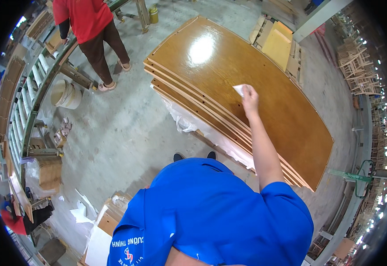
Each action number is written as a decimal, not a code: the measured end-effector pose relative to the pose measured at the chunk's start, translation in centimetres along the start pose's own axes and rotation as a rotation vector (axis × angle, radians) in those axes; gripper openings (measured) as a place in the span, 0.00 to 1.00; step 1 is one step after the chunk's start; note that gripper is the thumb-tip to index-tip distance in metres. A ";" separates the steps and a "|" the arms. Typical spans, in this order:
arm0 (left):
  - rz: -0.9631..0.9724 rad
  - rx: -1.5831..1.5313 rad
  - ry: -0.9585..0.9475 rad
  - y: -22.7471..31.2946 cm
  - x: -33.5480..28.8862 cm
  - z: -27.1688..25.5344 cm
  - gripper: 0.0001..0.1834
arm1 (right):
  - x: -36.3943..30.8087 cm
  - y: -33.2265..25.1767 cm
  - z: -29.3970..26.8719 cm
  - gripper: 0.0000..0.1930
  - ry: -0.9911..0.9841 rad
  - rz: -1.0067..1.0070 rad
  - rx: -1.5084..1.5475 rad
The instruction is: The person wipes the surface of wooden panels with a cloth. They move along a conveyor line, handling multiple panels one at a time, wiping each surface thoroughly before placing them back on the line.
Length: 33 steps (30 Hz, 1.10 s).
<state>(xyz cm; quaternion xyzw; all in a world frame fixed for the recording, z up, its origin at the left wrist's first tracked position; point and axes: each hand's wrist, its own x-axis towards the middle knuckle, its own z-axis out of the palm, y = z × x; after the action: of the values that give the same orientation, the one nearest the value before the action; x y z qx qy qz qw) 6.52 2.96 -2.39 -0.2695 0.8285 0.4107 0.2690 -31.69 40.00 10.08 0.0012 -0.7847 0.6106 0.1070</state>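
Over the glossy brown wooden panel (282, 106), my right hand (250, 101) is closed on a small white piece, perhaps folded paper or foam (238, 90). Its pointed corner sticks out to the left of my fingers. I cannot tell whether the piece touches the panel. This panel, with curved long edges, is the top one in a stack of several. White wrapping sheet (182, 117) hangs out from under the stack's near side. My left hand does not show.
A person in a red shirt (87, 20) stands at the far left beside a curved roller conveyor (27, 95). White buckets (67, 94) stand near it. Cardboard and boards (109, 217) lie low at the left. A yellow board (276, 44) lies beyond the stack.
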 end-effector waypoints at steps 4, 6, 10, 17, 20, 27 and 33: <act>0.066 -0.044 0.096 1.4 1.1 -2.4 0.17 | -1.6 0.6 -4.3 0.17 0.042 0.038 -0.155; -0.022 -0.164 0.116 1.8 2.3 -4.2 0.16 | -2.9 0.8 -3.9 0.18 0.086 0.017 -0.257; -0.113 -0.331 0.144 2.0 5.4 -6.4 0.16 | -3.9 -0.1 -3.7 0.19 0.105 0.044 -0.378; -0.010 -0.272 0.086 1.5 5.2 -5.2 0.17 | -4.3 -0.7 -3.4 0.17 0.142 -0.023 -0.489; -0.070 -0.044 0.068 0.8 3.4 -3.6 0.16 | -4.4 -0.5 -3.6 0.17 0.137 0.000 -0.547; -0.090 0.120 -0.033 1.5 1.4 -2.0 0.16 | -3.8 -0.1 -3.8 0.16 0.103 -0.017 -0.567; -0.087 -0.033 0.023 4.6 2.6 -1.8 0.16 | -2.0 0.2 -4.9 0.16 0.090 -0.007 -0.535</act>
<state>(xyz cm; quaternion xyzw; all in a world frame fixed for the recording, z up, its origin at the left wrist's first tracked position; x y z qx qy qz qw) 1.20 3.24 -0.79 -0.3145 0.8122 0.4088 0.2725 -28.97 44.50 10.68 -0.0516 -0.9125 0.3808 0.1406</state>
